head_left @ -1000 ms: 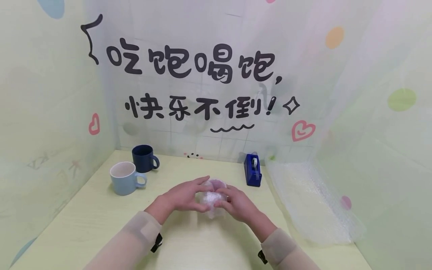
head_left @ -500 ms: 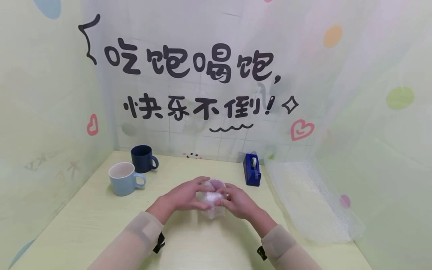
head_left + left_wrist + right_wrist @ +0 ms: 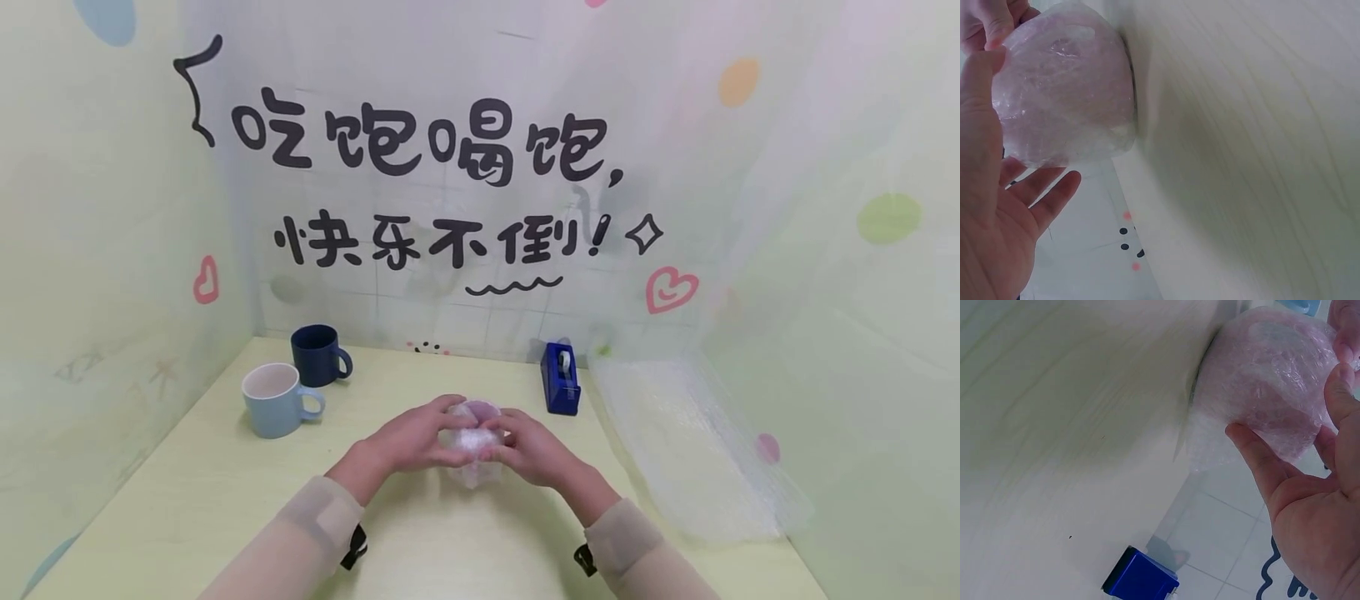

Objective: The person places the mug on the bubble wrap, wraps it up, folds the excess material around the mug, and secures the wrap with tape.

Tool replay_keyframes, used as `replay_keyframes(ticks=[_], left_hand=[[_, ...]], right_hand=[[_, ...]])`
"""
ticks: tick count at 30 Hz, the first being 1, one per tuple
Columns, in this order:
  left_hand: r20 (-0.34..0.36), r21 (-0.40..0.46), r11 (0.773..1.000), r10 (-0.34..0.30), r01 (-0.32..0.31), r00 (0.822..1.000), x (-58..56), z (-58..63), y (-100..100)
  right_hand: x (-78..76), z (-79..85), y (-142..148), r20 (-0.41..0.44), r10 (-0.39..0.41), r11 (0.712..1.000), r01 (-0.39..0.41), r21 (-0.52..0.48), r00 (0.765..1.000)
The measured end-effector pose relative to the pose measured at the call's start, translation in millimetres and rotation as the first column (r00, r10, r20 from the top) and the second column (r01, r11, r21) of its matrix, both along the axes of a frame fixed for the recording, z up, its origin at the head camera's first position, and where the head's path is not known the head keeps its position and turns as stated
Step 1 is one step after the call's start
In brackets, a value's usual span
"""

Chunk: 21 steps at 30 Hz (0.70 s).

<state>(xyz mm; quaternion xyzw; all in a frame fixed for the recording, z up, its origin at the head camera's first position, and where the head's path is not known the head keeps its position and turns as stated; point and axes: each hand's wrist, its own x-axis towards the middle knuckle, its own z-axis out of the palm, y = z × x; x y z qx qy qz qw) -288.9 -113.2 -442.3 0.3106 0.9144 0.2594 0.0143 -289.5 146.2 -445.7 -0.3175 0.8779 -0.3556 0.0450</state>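
A pink cup wrapped in bubble wrap (image 3: pixel 471 442) stands on the table between both hands; the wrist views show its clear wrap (image 3: pixel 1066 94) bunched toward the top. My left hand (image 3: pixel 412 435) holds it from the left, thumb at the near upper edge and fingers round the far side. From the right my right hand (image 3: pixel 536 450) grips it, thumb and fingers bent about the wrap near the rim. The two thumbs come close together at the top edge. Part of the cup's pink opening shows between the hands; any handle is hidden.
A light blue mug (image 3: pixel 272 408) and a dark blue mug (image 3: pixel 317 357) stand at the back left of the table (image 3: pixel 465 550). A blue tape dispenser (image 3: pixel 561 385) sits behind the right hand. Sheets of bubble wrap (image 3: pixel 682 450) lie along the right side.
Both hands stay round the wrapped cup in nearly the same place. Only slight finger shifts at the rim and a small camera movement show.
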Motion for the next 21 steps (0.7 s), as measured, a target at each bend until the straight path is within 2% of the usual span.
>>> replay_keyframes(ticks=[2, 4, 6, 8, 11, 15, 17, 21], left_hand=[[-0.011, -0.002, 1.0, 0.004, -0.004, 1.0, -0.4, 0.2, 0.5], [-0.023, -0.003, 1.0, 0.003, -0.003, 1.0, -0.9, 0.7, 1.1], [-0.027, -0.001, 1.0, 0.003, -0.003, 1.0, -1.1, 1.6, 1.6], [-0.021, -0.001, 1.0, 0.011, -0.011, 1.0, -0.5, 2.1, 1.3], [-0.025, -0.004, 1.0, 0.017, -0.017, 1.0, 0.5, 2.9, 1.3], [-0.017, -0.004, 1.0, 0.024, -0.024, 1.0, 1.2, 3.7, 1.4], [-0.009, -0.001, 1.0, 0.026, -0.026, 1.0, 1.2, 3.5, 1.5], [-0.022, 0.005, 1.0, 0.022, -0.022, 1.0, 0.6, 1.6, 1.9]], right_hand=[[-2.1, 3.4, 2.1, 0.031, 0.014, 1.0, -0.014, -0.001, 0.999], [-6.3, 7.3, 7.5, 0.077, -0.008, 1.0, 0.008, 0.002, 0.997], [-13.6, 13.9, 14.8, 0.097, -0.071, 0.997, 0.071, 0.009, 0.993], [-25.8, 19.1, 24.8, 0.101, -0.169, 0.985, 0.17, 0.002, 0.98], [-48.7, 29.1, 41.8, 0.024, -0.353, 0.936, 0.353, 0.013, 0.935], [-78.7, 37.7, 64.9, -0.089, -0.508, 0.853, 0.515, 0.088, 0.857], [-91.3, 37.7, 74.1, -0.109, -0.545, 0.82, 0.556, 0.137, 0.831], [-108.9, 31.9, 84.5, -0.08, -0.584, 0.785, 0.587, 0.196, 0.808]])
